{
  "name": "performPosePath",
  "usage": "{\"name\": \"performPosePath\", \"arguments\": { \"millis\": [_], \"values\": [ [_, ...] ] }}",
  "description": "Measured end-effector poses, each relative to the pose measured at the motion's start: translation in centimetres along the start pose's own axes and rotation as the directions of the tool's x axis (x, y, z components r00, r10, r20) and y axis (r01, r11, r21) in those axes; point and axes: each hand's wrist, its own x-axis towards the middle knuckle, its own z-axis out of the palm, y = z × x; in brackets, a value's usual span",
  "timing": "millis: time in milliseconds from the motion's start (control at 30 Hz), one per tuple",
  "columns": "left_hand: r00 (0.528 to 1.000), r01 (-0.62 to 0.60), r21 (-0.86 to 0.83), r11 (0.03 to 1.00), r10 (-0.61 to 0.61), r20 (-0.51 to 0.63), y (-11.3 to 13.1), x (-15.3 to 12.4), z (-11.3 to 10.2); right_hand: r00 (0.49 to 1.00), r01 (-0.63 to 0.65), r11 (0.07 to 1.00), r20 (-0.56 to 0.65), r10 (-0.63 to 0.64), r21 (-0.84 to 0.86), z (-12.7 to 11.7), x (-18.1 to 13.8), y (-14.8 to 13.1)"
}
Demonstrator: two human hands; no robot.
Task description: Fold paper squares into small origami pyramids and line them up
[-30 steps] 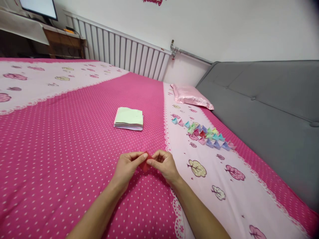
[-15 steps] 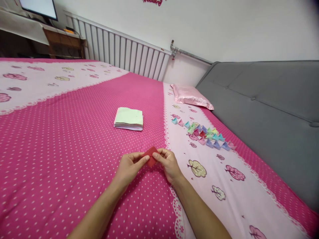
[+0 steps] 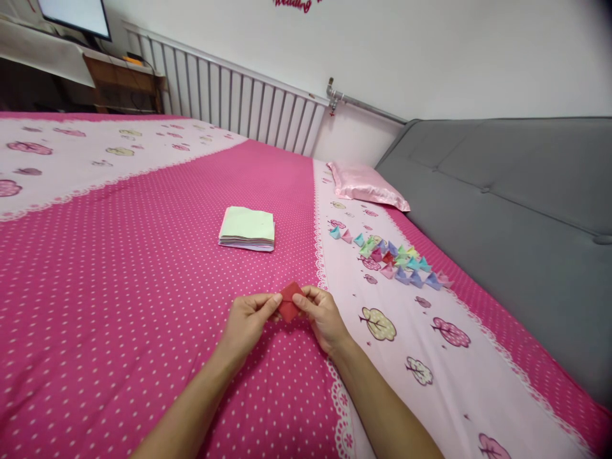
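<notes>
A small red folded paper (image 3: 289, 305), diamond-shaped with a crease line across its middle, is held just above the pink dotted bedspread (image 3: 157, 268). My left hand (image 3: 249, 320) pinches its left corner between thumb and fingers. On the opposite side my right hand (image 3: 325, 315) grips the right corner, its thumb lying on the front face. The fingers behind the paper are partly hidden. Beyond the hands lies a stack of square paper sheets (image 3: 247, 224), pale green on top.
To the right, several small folded paper boats (image 3: 389, 258) in many colours sit in rows on the bedspread's pale band. A pink satin pillow (image 3: 366, 185) lies farther back, beside a grey padded headboard (image 3: 507, 197). A white radiator (image 3: 229, 89) runs along the wall.
My left thumb has drawn back left from the middle of the red paper to its left corner, so more of the front face shows. My right hand holds still.
</notes>
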Motion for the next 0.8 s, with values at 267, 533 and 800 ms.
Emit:
{"name": "performPosePath", "arguments": {
  "millis": [267, 533, 800],
  "values": [
    [1.0, 0.003, -0.024, 1.0, -0.003, 0.004, 0.0, -0.02, 0.04, 1.0, 0.012, 1.0, 0.015, -0.013, 0.021, 0.06, 0.02, 0.1],
    [0.999, 0.042, -0.087, 0.995, -0.045, -0.031, 0.69, -0.13, 0.21, 0.993, 0.114, 0.977, -0.022, -0.119, -0.18, 0.03, 0.03, 0.21],
    [0.998, -0.024, -0.03, 0.999, 0.023, -0.062, -0.15, 0.2, -0.12, 0.985, 0.172, 0.923, 0.034, -0.171, -0.343, 0.24, -0.23, 0.21]
  ]
}}
